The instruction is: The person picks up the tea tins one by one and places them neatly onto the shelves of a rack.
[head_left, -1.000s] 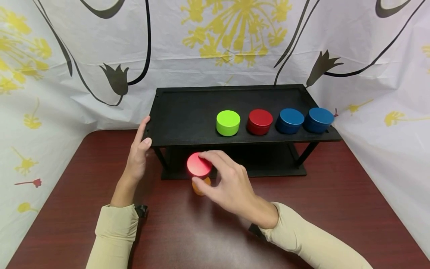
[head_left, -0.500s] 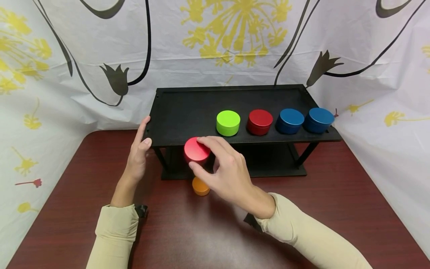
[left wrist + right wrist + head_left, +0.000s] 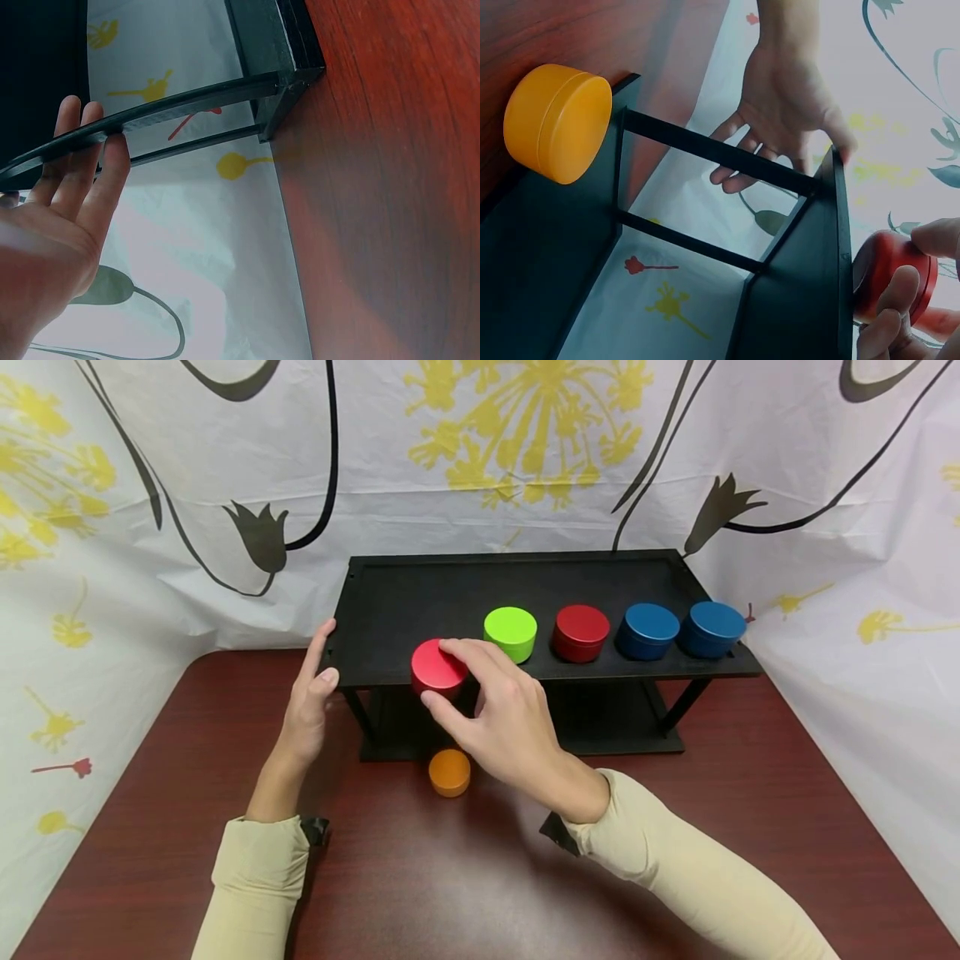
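My right hand (image 3: pixel 517 718) holds a round red tin (image 3: pixel 437 667) between thumb and fingers, over the front edge of a black two-level shelf (image 3: pixel 420 589). In the right wrist view this red tin (image 3: pixel 881 270) is beside the top board; whether it touches cannot be told. My left hand (image 3: pixel 306 702) holds the shelf's left end, thumb at the front corner. The left wrist view shows the fingers (image 3: pixel 109 180) reaching round a side bar. A green tin (image 3: pixel 510 633), another red tin (image 3: pixel 581 633) and two blue tins (image 3: pixel 647 631) stand in a row on the top board.
An orange tin (image 3: pixel 450 773) stands at the front edge of the shelf's lower level, below my right hand. Dark reddish wood covers the table (image 3: pixel 420 877). A white patterned cloth (image 3: pixel 480 510) hangs behind and at both sides.
My right hand has raised the red tin from in front of the lower level to the top board's front edge, uncovering the orange tin. My left hand has stayed in place.
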A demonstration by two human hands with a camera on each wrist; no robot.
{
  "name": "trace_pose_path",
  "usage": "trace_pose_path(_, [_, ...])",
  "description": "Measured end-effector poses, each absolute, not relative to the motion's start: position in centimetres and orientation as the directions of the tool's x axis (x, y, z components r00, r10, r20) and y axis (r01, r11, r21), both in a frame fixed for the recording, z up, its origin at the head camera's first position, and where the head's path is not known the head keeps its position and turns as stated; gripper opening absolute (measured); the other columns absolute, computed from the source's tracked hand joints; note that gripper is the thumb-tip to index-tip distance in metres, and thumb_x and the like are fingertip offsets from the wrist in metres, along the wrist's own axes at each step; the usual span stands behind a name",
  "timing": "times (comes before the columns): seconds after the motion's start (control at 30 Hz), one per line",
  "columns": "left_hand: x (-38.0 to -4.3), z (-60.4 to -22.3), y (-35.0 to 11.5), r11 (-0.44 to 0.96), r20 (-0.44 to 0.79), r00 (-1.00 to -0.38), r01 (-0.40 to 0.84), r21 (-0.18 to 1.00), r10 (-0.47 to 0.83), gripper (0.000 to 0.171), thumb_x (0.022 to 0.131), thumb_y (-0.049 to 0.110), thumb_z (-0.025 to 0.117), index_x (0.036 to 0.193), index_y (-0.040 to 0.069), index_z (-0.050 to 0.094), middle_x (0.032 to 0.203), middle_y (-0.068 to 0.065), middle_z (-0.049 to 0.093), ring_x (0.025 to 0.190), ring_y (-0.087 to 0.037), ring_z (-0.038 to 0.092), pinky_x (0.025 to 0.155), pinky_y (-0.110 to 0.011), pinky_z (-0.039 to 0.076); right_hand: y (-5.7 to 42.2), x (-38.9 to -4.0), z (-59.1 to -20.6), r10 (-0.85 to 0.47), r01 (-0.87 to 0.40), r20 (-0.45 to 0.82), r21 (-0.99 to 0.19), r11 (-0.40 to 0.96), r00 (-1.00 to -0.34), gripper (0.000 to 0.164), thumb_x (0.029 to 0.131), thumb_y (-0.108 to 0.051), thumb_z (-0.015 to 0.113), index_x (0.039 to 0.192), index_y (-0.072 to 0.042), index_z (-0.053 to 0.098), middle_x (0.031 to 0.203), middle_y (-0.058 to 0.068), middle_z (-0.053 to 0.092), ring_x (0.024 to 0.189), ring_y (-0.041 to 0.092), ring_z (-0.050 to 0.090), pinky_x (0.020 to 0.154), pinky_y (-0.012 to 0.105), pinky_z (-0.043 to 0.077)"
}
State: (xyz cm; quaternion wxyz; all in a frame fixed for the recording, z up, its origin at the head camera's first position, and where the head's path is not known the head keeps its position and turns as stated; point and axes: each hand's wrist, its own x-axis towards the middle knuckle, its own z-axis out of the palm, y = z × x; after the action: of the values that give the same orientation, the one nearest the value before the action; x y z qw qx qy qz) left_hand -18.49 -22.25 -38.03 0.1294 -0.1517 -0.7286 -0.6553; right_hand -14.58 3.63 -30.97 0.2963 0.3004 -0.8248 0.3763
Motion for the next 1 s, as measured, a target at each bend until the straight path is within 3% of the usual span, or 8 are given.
trace_pose_path(0.13, [-18.5, -38.0, -22.3, 0.076, 0.383, -0.923, 0.385, 0.92, 0.045, 0.064, 0.094, 0.026, 0.036, 0.158, 0.03, 0.029, 0.14, 0.008, 0.041, 0.112, -0.02, 0.041, 0.096, -0.033, 0.029, 3.5, -15.1, -30.8, -0.269, -0.716, 0.719, -0.434, 0.547, -0.641, 0.044, 0.087, -0.029, 0.076, 0.125, -0.011, 0.065, 0.121, 0.001, 0.065, 0.075, 0.009, 0.056, 0.066, 0.024, 0.048])
trace_pose_path(0.3, [-18.5, -38.0, -22.3, 0.077, 0.389, -0.92, 0.392, 0.917, 0.048, 0.065, 0.094, 0.027, 0.037, 0.158, 0.028, 0.028, 0.144, 0.006, 0.04, 0.119, -0.019, 0.037, 0.097, -0.033, 0.027, 3.3, -15.5, -30.5, -0.272, -0.708, 0.709, -0.436, 0.556, -0.65, 0.044, 0.088, -0.029, 0.075, 0.126, -0.01, 0.064, 0.123, 0.002, 0.066, 0.11, 0.013, 0.06, 0.086, 0.03, 0.051])
trace_pose_path(0.33, [-18.5, -38.0, -22.3, 0.075, 0.389, -0.92, 0.392, 0.917, 0.052, 0.065, 0.094, 0.027, 0.036, 0.158, 0.028, 0.028, 0.154, 0.009, 0.029, 0.123, -0.018, 0.035, 0.099, -0.033, 0.027, 3.2, -15.6, -30.4, -0.272, -0.703, 0.704, -0.438, 0.561, -0.656, 0.044, 0.088, -0.029, 0.075, 0.127, -0.011, 0.064, 0.123, 0.002, 0.066, 0.112, 0.013, 0.06, 0.087, 0.031, 0.051])
trace_pose_path(0.57, [-18.5, -38.0, -22.3, 0.074, 0.388, -0.92, 0.391, 0.917, 0.055, 0.065, 0.094, 0.027, 0.037, 0.158, 0.028, 0.027, 0.159, 0.008, 0.025, 0.133, -0.017, 0.032, 0.104, -0.033, 0.025, 3.0, -16.1, -30.1, -0.261, -0.661, 0.669, -0.456, 0.596, -0.696, 0.045, 0.088, -0.031, 0.075, 0.127, -0.012, 0.064, 0.123, 0.001, 0.066, 0.11, 0.013, 0.062, 0.083, 0.032, 0.052])
trace_pose_path(0.77, [-18.6, -38.0, -22.2, 0.065, 0.384, -0.922, 0.387, 0.92, 0.057, 0.065, 0.094, 0.026, 0.036, 0.158, 0.028, 0.027, 0.158, 0.007, 0.027, 0.124, -0.018, 0.037, 0.1, -0.032, 0.028, 2.8, -16.3, -29.9, -0.254, -0.618, 0.631, -0.462, 0.636, -0.733, 0.045, 0.089, -0.032, 0.075, 0.128, -0.013, 0.063, 0.123, 0.0, 0.067, 0.108, 0.014, 0.063, 0.081, 0.034, 0.052])
trace_pose_path(1.0, [-18.5, -38.1, -22.3, 0.065, 0.38, -0.923, 0.383, 0.921, 0.052, 0.065, 0.094, 0.027, 0.036, 0.158, 0.029, 0.028, 0.155, 0.008, 0.027, 0.122, -0.018, 0.034, 0.098, -0.034, 0.027, 2.4, -16.4, -29.3, -0.262, -0.559, 0.554, -0.474, 0.68, -0.79, 0.045, 0.089, -0.034, 0.074, 0.129, -0.015, 0.063, 0.124, -0.001, 0.066, 0.106, 0.014, 0.062, 0.078, 0.036, 0.053])
